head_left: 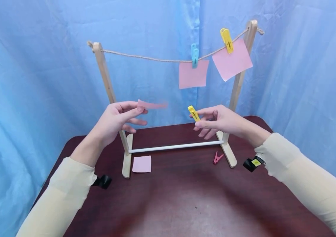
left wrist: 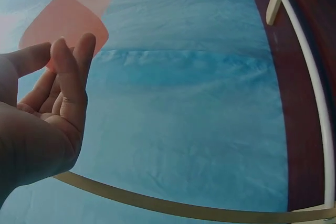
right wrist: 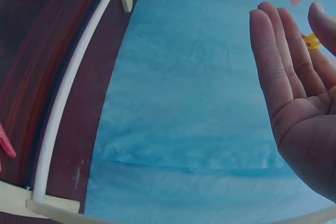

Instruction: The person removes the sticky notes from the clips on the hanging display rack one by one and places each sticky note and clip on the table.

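Note:
Between thumb and fingertips, my left hand (head_left: 117,117) pinches a pink paper square (left wrist: 68,22), seen nearly edge-on in the head view. My right hand (head_left: 215,120) holds a yellow clothespin (head_left: 194,114) by thumb and index finger, its other fingers loosely extended. Both hands are raised in front of a rope (head_left: 147,58) strung between two wooden posts. A blue clothespin (head_left: 195,56) fixes one pink paper (head_left: 192,77) to the rope. Right of it, another yellow clothespin (head_left: 227,40) holds a tilted pink paper (head_left: 233,62).
On the dark table (head_left: 174,197) a pink paper square (head_left: 142,164) lies by the stand's left foot (head_left: 127,158). A red clothespin (head_left: 217,158) lies near the right foot (head_left: 227,151). A white bar (head_left: 175,146) joins the posts low down. Blue curtain (head_left: 144,29) hangs behind.

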A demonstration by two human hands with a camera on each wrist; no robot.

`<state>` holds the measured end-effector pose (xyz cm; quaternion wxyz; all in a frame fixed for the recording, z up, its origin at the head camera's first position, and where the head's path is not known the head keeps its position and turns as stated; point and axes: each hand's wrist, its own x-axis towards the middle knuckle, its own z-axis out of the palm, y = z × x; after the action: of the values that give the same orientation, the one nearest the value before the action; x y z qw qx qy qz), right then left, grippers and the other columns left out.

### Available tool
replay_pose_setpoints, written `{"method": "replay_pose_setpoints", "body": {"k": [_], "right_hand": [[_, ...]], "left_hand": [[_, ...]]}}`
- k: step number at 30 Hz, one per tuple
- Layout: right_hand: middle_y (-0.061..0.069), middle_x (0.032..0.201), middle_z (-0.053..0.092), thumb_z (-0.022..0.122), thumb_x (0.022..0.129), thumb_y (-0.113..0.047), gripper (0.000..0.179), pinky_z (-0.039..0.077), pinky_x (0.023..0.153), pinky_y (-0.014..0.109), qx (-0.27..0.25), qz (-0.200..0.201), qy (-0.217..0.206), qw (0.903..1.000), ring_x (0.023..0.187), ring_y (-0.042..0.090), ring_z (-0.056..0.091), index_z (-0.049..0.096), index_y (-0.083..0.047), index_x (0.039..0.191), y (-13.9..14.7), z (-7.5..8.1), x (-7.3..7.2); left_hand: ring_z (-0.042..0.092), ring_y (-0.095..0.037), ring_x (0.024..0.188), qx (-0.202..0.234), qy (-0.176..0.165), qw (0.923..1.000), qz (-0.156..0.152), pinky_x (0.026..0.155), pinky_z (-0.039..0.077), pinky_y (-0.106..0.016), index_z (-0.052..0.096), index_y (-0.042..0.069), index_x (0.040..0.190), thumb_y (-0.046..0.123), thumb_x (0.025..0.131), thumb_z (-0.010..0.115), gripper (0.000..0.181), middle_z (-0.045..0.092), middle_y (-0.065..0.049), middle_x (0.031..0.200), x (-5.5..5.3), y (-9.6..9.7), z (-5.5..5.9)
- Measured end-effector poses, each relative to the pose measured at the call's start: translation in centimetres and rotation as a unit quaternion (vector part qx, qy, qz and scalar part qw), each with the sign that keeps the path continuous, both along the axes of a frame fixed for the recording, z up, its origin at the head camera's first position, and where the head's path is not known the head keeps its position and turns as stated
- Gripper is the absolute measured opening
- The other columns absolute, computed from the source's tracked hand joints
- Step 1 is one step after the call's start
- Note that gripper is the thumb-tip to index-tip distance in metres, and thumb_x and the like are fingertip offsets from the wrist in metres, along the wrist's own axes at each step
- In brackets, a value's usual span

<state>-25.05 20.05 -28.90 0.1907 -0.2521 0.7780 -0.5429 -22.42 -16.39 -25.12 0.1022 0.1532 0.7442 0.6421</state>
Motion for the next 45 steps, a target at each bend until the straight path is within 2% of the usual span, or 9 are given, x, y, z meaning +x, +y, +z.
{"method": "replay_pose_setpoints", "body": {"k": [6, 10, 13, 19, 23, 27, 34, 38, 45], "right_hand": [[0.017, 0.110, 0.072, 0.072, 0.097, -0.018, 0.049, 0.060, 0.079, 0.047, 0.014, 0.001, -0.006, 0.9999, 0.093, 0.039, 0.073, 0.055, 0.001, 0.139, 1.0, -1.1, 0.3], [0.016, 0.111, 0.071, 0.075, 0.095, -0.020, 0.045, 0.060, 0.078, 0.047, 0.036, -0.004, -0.005, 0.9993, 0.096, 0.044, 0.070, 0.059, -0.002, 0.134, 1.7, -1.9, 0.4], [0.016, 0.111, 0.070, 0.075, 0.094, -0.022, 0.046, 0.060, 0.078, 0.046, 0.054, -0.008, -0.008, 0.9985, 0.097, 0.043, 0.070, 0.059, -0.005, 0.133, 2.3, -2.6, 0.5], [0.026, 0.113, 0.066, 0.075, 0.095, -0.025, 0.046, 0.060, 0.078, 0.045, 0.067, -0.007, -0.017, 0.9976, 0.093, 0.038, 0.071, 0.059, -0.005, 0.133, 3.3, -4.1, 0.5], [0.025, 0.112, 0.067, 0.073, 0.097, -0.026, 0.044, 0.060, 0.077, 0.046, 0.070, -0.003, -0.018, 0.9974, 0.093, 0.040, 0.071, 0.060, -0.005, 0.133, 3.8, -5.1, 0.5], [0.019, 0.108, 0.069, 0.072, 0.097, -0.024, 0.045, 0.060, 0.077, 0.050, 0.068, -0.001, -0.023, 0.9975, 0.090, 0.039, 0.071, 0.058, -0.003, 0.135, 4.2, -5.9, 0.4], [0.017, 0.106, 0.071, 0.072, 0.097, -0.020, 0.050, 0.059, 0.079, 0.052, 0.055, -0.009, -0.045, 0.9974, 0.091, 0.044, 0.070, 0.054, 0.008, 0.134, 4.8, -7.5, 0.4], [0.018, 0.104, 0.069, 0.070, 0.098, -0.019, 0.049, 0.058, 0.079, 0.054, 0.050, -0.003, -0.053, 0.9973, 0.090, 0.047, 0.069, 0.053, 0.009, 0.134, 5.0, -8.8, 0.3], [0.017, 0.105, 0.070, 0.072, 0.097, -0.021, 0.056, 0.058, 0.080, 0.053, 0.052, -0.016, -0.074, 0.9957, 0.094, 0.046, 0.069, 0.050, 0.007, 0.140, 5.5, -11.4, -0.3]], "left_hand": [[0.073, -0.028, 0.103, -0.025, -0.015, 0.9990, -0.032, 0.069, 0.059, -0.036, 0.065, 0.005, 0.132, 0.019, 0.101, 0.065, 0.034, 0.066, -0.009, 0.131, -0.1, 0.0, -2.5], [0.072, -0.028, 0.102, -0.010, -0.031, 0.9987, -0.039, 0.072, 0.060, -0.038, 0.063, 0.002, 0.135, 0.005, 0.103, 0.052, 0.034, 0.062, -0.012, 0.134, -0.1, 0.1, -3.9], [0.072, -0.028, 0.103, 0.000, -0.041, 0.9985, -0.037, 0.073, 0.060, -0.038, 0.063, 0.001, 0.135, 0.006, 0.103, 0.047, 0.036, 0.061, -0.013, 0.134, -0.1, 0.3, -4.7], [0.072, -0.030, 0.103, -0.006, -0.047, 0.9986, -0.025, 0.073, 0.061, -0.040, 0.066, 0.004, 0.132, 0.026, 0.102, 0.063, 0.037, 0.065, -0.009, 0.133, -0.2, 0.8, -6.2], [0.072, -0.027, 0.092, -0.006, -0.037, 0.9990, -0.023, 0.074, 0.061, -0.041, 0.066, 0.002, 0.131, 0.019, 0.096, 0.073, 0.039, 0.068, -0.011, 0.123, -0.2, 1.1, -7.4], [0.067, -0.020, 0.079, 0.009, -0.039, 0.9990, -0.022, 0.072, 0.061, -0.039, 0.065, 0.001, 0.130, 0.010, 0.093, 0.075, 0.039, 0.069, -0.012, 0.107, -0.3, 1.5, -8.5], [0.065, -0.020, 0.077, 0.044, -0.049, 0.9976, -0.018, 0.067, 0.061, -0.039, 0.061, 0.005, 0.132, 0.003, 0.089, 0.077, 0.046, 0.067, -0.009, 0.096, -0.3, 1.9, -9.7], [0.066, -0.026, 0.073, 0.036, -0.057, 0.9976, -0.014, 0.067, 0.061, -0.041, 0.060, 0.009, 0.132, 0.005, 0.089, 0.078, 0.047, 0.069, -0.010, 0.095, -0.5, 2.1, -10.7], [0.065, -0.027, 0.068, 0.014, -0.074, 0.9971, -0.013, 0.063, 0.061, -0.039, 0.054, 0.009, 0.137, 0.003, 0.089, 0.077, 0.053, 0.070, -0.011, 0.093, -1.0, 2.4, -13.3]]}}
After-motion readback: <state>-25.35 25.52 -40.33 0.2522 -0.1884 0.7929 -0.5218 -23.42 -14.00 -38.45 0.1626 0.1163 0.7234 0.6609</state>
